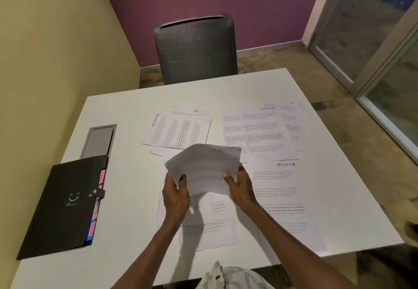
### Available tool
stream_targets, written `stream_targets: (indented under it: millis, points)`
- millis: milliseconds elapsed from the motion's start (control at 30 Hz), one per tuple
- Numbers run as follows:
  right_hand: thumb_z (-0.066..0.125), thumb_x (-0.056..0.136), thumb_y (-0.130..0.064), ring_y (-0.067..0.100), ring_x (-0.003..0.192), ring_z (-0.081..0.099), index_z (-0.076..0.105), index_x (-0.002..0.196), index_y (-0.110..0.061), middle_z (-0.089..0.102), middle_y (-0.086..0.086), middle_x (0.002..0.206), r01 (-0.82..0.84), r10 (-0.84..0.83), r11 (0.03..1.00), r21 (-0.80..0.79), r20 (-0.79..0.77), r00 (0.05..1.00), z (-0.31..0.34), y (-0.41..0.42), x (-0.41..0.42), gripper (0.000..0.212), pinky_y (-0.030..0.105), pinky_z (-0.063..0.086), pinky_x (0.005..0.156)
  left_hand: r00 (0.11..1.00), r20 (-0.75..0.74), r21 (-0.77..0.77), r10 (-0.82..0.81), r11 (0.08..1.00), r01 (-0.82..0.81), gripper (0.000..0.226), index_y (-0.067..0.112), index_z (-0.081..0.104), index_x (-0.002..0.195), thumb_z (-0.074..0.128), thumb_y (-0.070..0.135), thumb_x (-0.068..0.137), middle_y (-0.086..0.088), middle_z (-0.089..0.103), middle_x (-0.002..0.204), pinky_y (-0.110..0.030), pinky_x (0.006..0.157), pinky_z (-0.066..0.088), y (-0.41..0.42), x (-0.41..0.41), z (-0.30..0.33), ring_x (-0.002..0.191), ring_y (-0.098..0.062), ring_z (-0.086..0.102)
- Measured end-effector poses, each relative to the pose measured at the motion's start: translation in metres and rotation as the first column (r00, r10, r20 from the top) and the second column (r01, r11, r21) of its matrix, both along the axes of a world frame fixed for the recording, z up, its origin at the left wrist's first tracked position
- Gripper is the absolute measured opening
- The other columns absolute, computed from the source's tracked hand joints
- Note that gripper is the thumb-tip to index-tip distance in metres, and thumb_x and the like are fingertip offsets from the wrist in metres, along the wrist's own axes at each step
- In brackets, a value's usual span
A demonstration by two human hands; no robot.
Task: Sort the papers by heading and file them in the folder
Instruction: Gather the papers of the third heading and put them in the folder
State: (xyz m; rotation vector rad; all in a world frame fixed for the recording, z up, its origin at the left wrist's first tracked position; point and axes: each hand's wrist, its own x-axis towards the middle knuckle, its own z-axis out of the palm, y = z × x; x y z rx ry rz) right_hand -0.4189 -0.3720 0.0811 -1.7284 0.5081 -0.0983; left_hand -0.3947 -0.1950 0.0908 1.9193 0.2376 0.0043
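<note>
My left hand and right hand each pinch a lower corner of a small sheaf of papers, lifted off the table and tilted toward me so I can read the heading — it looks like "HR", though it is blurred. Two hands keep the sheets square, I think, while I gather one heading together. Under them lie more loose sheets, and to my right one headed "SPORTS". The black folder waits closed near the table's left edge, coloured tabs showing along its side — nothing filed yet, I judge. Farther off two more piles overlap, headings mixed. Beyond stands a grey chair.
</note>
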Motion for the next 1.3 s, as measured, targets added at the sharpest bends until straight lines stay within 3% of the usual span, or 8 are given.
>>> stream_targets:
  millis: [300, 400, 533, 667, 933, 1033, 1100, 1300]
  points:
    - [0.062, 0.092, -0.009, 0.018, 0.099, 0.059, 0.056, 0.124, -0.007, 0.064, 0.002, 0.106, -0.009, 0.011, 0.999, 0.039, -0.066, 0.998, -0.006, 0.005, 0.002, 0.032, 0.028, 0.049, 0.089, 0.999, -0.044, 0.086, 0.029, 0.996, -0.025, 0.025, 0.007, 0.053, 0.125, 0.044, 0.011, 0.102, -0.008, 0.065, 0.106, -0.032, 0.077, 0.041, -0.006, -0.005, -0.014, 0.098, -0.028, 0.059]
    - [0.065, 0.090, -0.006, 0.018, 0.087, 0.060, 0.058, 0.105, 0.000, 0.066, 0.013, 0.097, 0.001, 0.001, 0.999, 0.052, -0.038, 0.999, -0.005, -0.003, 0.010, 0.018, 0.024, 0.049, 0.081, 0.999, 0.006, 0.090, 0.031, 0.995, -0.031, 0.028, 0.006, 0.050, 0.130, 0.041, 0.014, 0.104, -0.006, 0.062, 0.112, -0.029, 0.079, 0.038, -0.007, 0.005, 0.002, 0.099, -0.022, 0.055]
    - [0.066, 0.089, -0.009, -0.004, 0.060, 0.047, 0.052, 0.074, -0.022, 0.054, -0.013, 0.068, -0.030, 0.031, 0.999, 0.026, -0.038, 0.999, -0.002, -0.023, 0.018, 0.024, 0.011, 0.037, 0.059, 0.998, 0.006, 0.112, -0.062, 0.992, 0.061, 0.034, 0.010, 0.052, 0.126, 0.041, 0.030, 0.101, -0.003, 0.064, 0.113, -0.031, 0.078, 0.041, 0.000, 0.024, 0.009, 0.100, -0.023, 0.059]
    - [0.063, 0.092, -0.014, 0.009, 0.077, 0.057, 0.059, 0.093, -0.013, 0.066, -0.003, 0.089, -0.049, 0.050, 0.998, 0.031, -0.054, 0.997, -0.004, -0.038, 0.028, 0.004, 0.017, 0.044, 0.065, 0.984, -0.058, 0.068, -0.166, 0.983, 0.170, 0.027, 0.017, 0.057, 0.126, 0.046, 0.029, 0.103, 0.000, 0.068, 0.116, -0.035, 0.081, 0.050, 0.001, 0.042, 0.015, 0.105, -0.021, 0.065]
    - [0.065, 0.090, -0.012, 0.024, 0.099, 0.068, 0.063, 0.108, -0.008, 0.071, 0.005, 0.106, -0.029, 0.050, 0.979, 0.203, -0.103, 0.993, -0.009, -0.063, 0.053, 0.019, 0.037, 0.057, 0.088, 0.970, -0.088, -0.018, -0.226, 0.974, 0.225, 0.025, 0.026, 0.064, 0.119, 0.064, 0.023, 0.094, 0.010, 0.072, 0.112, -0.039, 0.090, 0.052, -0.021, 0.073, 0.027, 0.104, -0.014, 0.068]
    - [0.068, 0.090, -0.019, 0.012, 0.082, 0.066, 0.067, 0.098, -0.009, 0.071, 0.000, 0.094, -0.038, 0.058, 0.988, 0.153, -0.130, 0.990, -0.015, -0.088, 0.061, 0.012, 0.017, 0.051, 0.069, 0.968, -0.097, -0.038, -0.231, 0.973, 0.229, 0.022, 0.023, 0.065, 0.115, 0.062, 0.014, 0.095, 0.007, 0.072, 0.107, -0.032, 0.083, 0.052, -0.038, 0.083, 0.026, 0.100, -0.013, 0.068]
    - [0.068, 0.089, -0.022, 0.014, 0.079, 0.065, 0.069, 0.095, -0.010, 0.071, 0.004, 0.093, 0.094, -0.072, 0.988, 0.125, -0.167, 0.983, -0.025, -0.115, 0.068, 0.013, 0.020, 0.052, 0.062, 0.967, -0.112, -0.041, -0.229, 0.973, 0.226, 0.024, 0.020, 0.066, 0.117, 0.062, 0.013, 0.095, 0.004, 0.072, 0.107, -0.033, 0.082, 0.052, -0.049, 0.092, 0.021, 0.099, -0.016, 0.068]
    - [0.066, 0.087, -0.021, 0.034, 0.105, 0.062, 0.071, 0.101, 0.004, 0.069, 0.018, 0.110, 0.365, -0.486, 0.855, -0.368, -0.322, 0.813, -0.074, -0.237, 0.091, 0.029, 0.031, 0.046, 0.087, 0.964, -0.186, -0.041, -0.192, 0.981, 0.188, 0.023, 0.021, 0.065, 0.116, 0.065, 0.018, 0.094, 0.002, 0.073, 0.107, -0.048, 0.092, 0.054, -0.074, 0.115, 0.005, 0.099, -0.022, 0.069]
